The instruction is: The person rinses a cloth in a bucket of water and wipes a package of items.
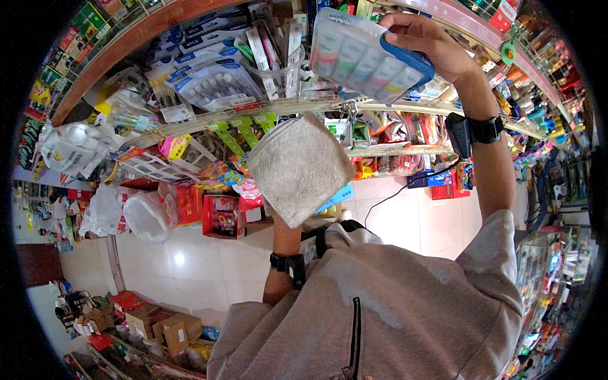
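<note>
My right hand (430,47) grips a clear zip pouch (349,26) by its blue edge, up in front of the shelf. Inside the pouch stand several small tubes (368,66) with coloured bands. A folded grey-beige cloth (301,166) lies over my left hand (281,223), which holds it from beneath; the cloth hides its fingers. Just behind the pouch and cloth runs the wooden edge (313,103) of a shelf. Left of the pouch on that shelf is a clear plastic tub (294,71) of slim boxed items.
Blister packs (218,85) crowd the shelf on the left. White plastic bags (149,213) hang below, beside a red box (222,216). Packaged goods (418,128) line the lower shelf. A black cable (394,192) trails from my right wrist device. Cardboard boxes (173,332) stand at lower left.
</note>
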`<state>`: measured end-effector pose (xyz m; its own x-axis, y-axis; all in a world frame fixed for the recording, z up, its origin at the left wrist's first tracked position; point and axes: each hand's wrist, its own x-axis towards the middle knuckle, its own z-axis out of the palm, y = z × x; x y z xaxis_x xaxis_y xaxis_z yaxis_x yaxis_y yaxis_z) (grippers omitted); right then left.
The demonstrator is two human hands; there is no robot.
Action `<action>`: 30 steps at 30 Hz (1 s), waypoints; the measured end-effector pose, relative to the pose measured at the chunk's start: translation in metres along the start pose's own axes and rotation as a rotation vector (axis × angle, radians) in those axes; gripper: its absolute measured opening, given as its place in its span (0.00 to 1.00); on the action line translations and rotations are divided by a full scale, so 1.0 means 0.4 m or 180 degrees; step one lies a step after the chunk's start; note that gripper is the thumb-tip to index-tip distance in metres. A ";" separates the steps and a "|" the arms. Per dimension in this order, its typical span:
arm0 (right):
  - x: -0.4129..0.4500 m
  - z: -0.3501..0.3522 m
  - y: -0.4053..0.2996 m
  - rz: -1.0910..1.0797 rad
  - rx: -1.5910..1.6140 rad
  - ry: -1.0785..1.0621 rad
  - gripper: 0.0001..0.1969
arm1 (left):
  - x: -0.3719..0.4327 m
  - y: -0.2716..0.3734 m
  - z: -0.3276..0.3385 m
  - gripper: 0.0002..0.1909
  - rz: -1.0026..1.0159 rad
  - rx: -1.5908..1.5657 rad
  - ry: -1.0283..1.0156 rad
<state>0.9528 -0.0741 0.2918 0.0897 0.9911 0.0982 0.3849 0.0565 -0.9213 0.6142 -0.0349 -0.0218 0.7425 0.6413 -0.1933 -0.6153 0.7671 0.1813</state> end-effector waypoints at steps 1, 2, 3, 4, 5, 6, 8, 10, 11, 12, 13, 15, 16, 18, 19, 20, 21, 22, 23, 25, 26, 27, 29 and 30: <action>-0.004 0.002 0.001 -0.0009 -0.0007 0.0007 0.08 | -0.002 -0.004 -0.003 0.40 -0.0016 0.0020 0.0018; -0.008 0.003 0.002 -0.0049 -0.0002 0.0024 0.08 | -0.009 -0.005 -0.006 0.40 -0.0041 0.0044 0.0062; -0.006 0.010 -0.001 -0.0093 0.0009 0.0024 0.08 | -0.013 -0.007 -0.008 0.40 -0.0051 0.0054 0.0078; -0.010 0.018 -0.009 -0.0099 0.0009 0.0010 0.08 | -0.014 -0.010 -0.013 0.40 -0.0059 0.0048 0.0093; -0.016 0.040 -0.026 -0.0167 -0.0179 -0.0018 0.07 | -0.014 -0.013 -0.014 0.40 -0.0073 0.0026 0.0121; -0.024 0.069 -0.037 -0.0232 -0.0363 -0.0050 0.07 | -0.014 -0.016 -0.016 0.40 -0.0086 0.0005 0.0123; -0.048 0.153 -0.035 -0.0710 -0.0828 0.0157 0.06 | -0.006 -0.024 -0.014 0.40 -0.0116 -0.0086 0.0085; -0.083 0.252 -0.029 -0.0950 -0.1470 0.0328 0.06 | 0.009 -0.022 0.016 0.40 -0.0091 -0.0239 -0.0057; -0.101 0.309 -0.021 -0.0962 -0.1663 0.0381 0.07 | 0.017 -0.017 0.050 0.40 -0.0059 -0.0340 -0.0164; -0.120 0.354 -0.020 -0.0987 -0.1868 0.0334 0.08 | 0.027 -0.004 0.124 0.40 -0.0058 -0.0423 -0.0303; -0.145 0.402 0.000 -0.1079 -0.2014 0.0394 0.09 | 0.036 0.006 0.201 0.40 -0.0077 -0.0468 -0.0538; -0.174 0.474 0.041 -0.1200 -0.2086 0.0211 0.09 | 0.030 0.009 0.221 0.41 -0.0166 -0.0571 -0.0580; -0.188 0.511 0.064 -0.1168 -0.2237 0.0312 0.09 | 0.027 0.008 0.227 0.42 -0.0284 -0.0666 -0.0687; -0.208 0.555 0.070 -0.1077 -0.2272 0.0386 0.10 | 0.006 0.003 0.242 0.43 -0.0132 -0.0385 -0.0475; -0.220 0.560 0.060 -0.1066 -0.2242 0.0345 0.10 | -0.005 0.000 0.245 0.45 0.0006 -0.0089 -0.0299; -0.230 0.561 0.048 -0.1048 -0.2260 0.0370 0.11 | -0.006 0.003 0.242 0.46 -0.0004 0.0212 -0.0101; -0.237 0.559 0.041 -0.1027 -0.2280 0.0398 0.12 | -0.011 0.002 0.237 0.46 0.0005 0.0200 -0.0061; -0.241 0.554 0.041 -0.1000 -0.2119 0.0322 0.13 | -0.017 0.001 0.232 0.46 -0.0100 0.0128 -0.0159; -0.241 0.544 0.050 -0.0985 -0.2097 0.0297 0.13 | -0.022 0.000 0.228 0.46 -0.0205 0.0056 -0.0259; -0.235 0.517 0.079 -0.1052 -0.1964 0.0141 0.12 | -0.026 -0.008 0.233 0.47 -0.0084 0.0161 -0.0114; -0.233 0.503 0.084 -0.0863 -0.1776 0.0319 0.12 | -0.033 -0.008 0.240 0.47 -0.0224 -0.0062 -0.0123; -0.229 0.486 0.097 -0.0658 -0.1601 0.0502 0.13 | -0.034 -0.012 0.236 0.47 -0.0378 -0.0293 -0.0139; -0.218 0.430 0.138 -0.0458 -0.1576 0.1018 0.13 | -0.044 -0.007 0.194 0.47 -0.0666 -0.0730 -0.0451; -0.225 0.402 0.177 -0.0080 -0.1257 0.0931 0.12 | -0.047 -0.014 0.182 0.47 -0.0632 -0.0519 -0.0360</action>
<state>0.8242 -0.1398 0.1573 0.3084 0.9114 0.2724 0.7040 -0.0261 -0.7097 0.6230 -0.0525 0.0512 0.8721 0.4793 -0.0992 -0.4824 0.8759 -0.0086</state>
